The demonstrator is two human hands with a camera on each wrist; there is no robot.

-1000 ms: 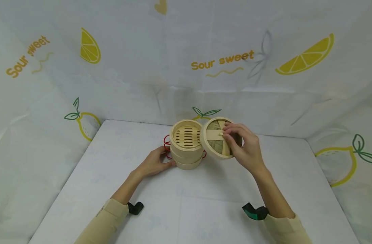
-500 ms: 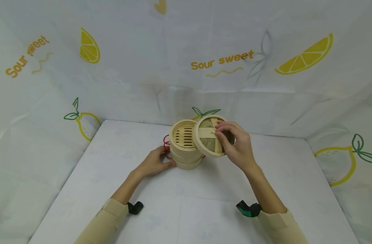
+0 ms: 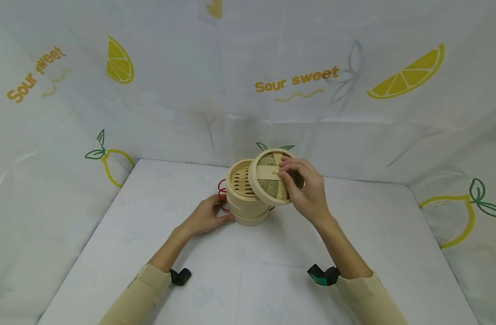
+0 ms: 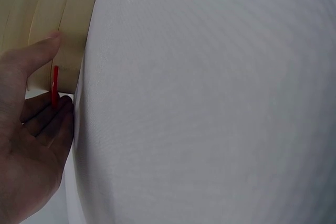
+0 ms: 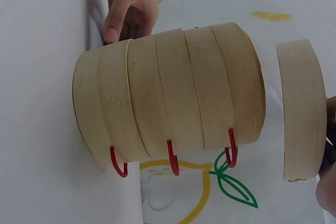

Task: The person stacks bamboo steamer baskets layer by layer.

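Observation:
A stacked bamboo steamer (image 3: 248, 211) stands upright on the table, its top tier uncovered on the left and showing a slotted floor. My left hand (image 3: 203, 218) holds its lower left side, the thumb at the front of the wall and the fingers behind, by a red loop handle (image 4: 54, 85). Above the stack, the woven bamboo lid (image 3: 267, 173) hangs tilted, overlapping the right part of the opening in the head view. With thumb and fingertips, my right hand (image 3: 308, 193) pinches the middle of its top. The right wrist view shows a gap between lid (image 5: 302, 109) and stack (image 5: 168, 93).
The white-covered table (image 3: 248, 275) reaches back to a white curtain (image 3: 183, 90) printed with lemons and lettering. More red loops (image 5: 174, 158) stick out from the steamer's right side. A black strap (image 3: 324, 275) sits at my right wrist, another black strap (image 3: 180, 276) at my left.
My right hand has carried the lid leftward and slightly up, from beside the steamer to over the right part of its opening. The left hand and the stack have stayed put.

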